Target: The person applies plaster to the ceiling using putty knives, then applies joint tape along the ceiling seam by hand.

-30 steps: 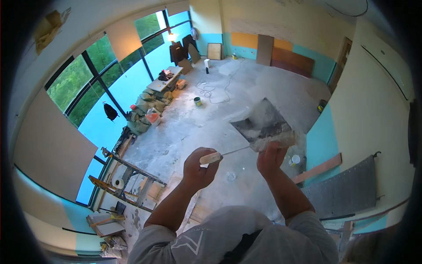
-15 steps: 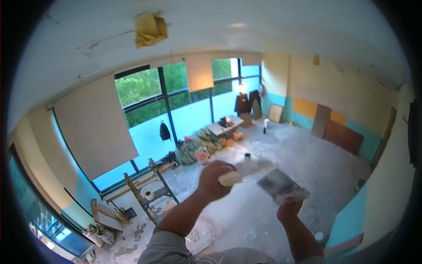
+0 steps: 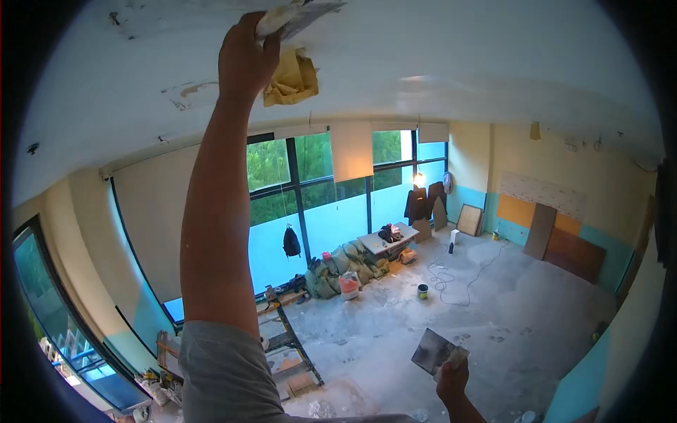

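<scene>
My left hand (image 3: 245,58) is raised high at the top of the view, gripping the pale handle of a metal trowel (image 3: 310,17) held at or close beside the white ceiling (image 3: 451,49). Whether the blade touches the surface I cannot tell. Just below the trowel, a crumpled yellow paper-like piece (image 3: 292,82) sits on the ceiling, with scuffed marks nearby. Low on the right, my right hand (image 3: 451,381) grips a square metal plate (image 3: 429,350) by its pale, coated holder, the dark face tilted upward.
Below stand a ladder (image 3: 300,345), piled green sacks (image 3: 328,278), a white table (image 3: 388,238) with dark items, and a bucket (image 3: 423,292) near a coiled cable (image 3: 448,280) on the dusty floor (image 3: 522,324). Windows line the far side; boards (image 3: 564,250) lean at the back right.
My left hand has risen with the trowel from beside the plate to the ceiling. My right hand stays low with the plate. The view has tilted upward, showing more ceiling.
</scene>
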A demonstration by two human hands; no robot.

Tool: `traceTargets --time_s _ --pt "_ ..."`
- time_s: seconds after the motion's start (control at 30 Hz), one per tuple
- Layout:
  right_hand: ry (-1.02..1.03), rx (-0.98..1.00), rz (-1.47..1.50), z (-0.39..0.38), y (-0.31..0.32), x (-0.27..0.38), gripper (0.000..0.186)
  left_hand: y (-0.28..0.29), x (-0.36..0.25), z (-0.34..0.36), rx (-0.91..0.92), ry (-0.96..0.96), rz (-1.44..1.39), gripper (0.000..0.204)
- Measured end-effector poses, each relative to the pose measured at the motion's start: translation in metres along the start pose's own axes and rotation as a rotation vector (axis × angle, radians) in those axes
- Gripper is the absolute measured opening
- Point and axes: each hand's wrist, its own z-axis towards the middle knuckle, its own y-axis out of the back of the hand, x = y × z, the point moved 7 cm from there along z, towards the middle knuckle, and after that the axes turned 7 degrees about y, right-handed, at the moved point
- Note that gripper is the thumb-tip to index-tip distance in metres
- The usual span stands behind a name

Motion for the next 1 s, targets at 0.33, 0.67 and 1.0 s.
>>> traceTargets --time_s 0.33,0.67,1.0 --pt "-0.138 -0.137 -0.145 -0.035 0.035 -0.069 0.065 0.001 0.020 0.039 -0.511 -0.009 0.179 0.037" --pt "-0.182 -0.429 0.033 -0.094 0.113 -0.089 0.059 -0.076 0.046 -0.045 -0.169 0.721 -0.403 0.047" --pt "-0.079 -0.257 -0.290 -0.130 0.144 -0.048 0.062 -0.243 -0.062 -0.012 -0.115 0.887 -2.661 0.041"
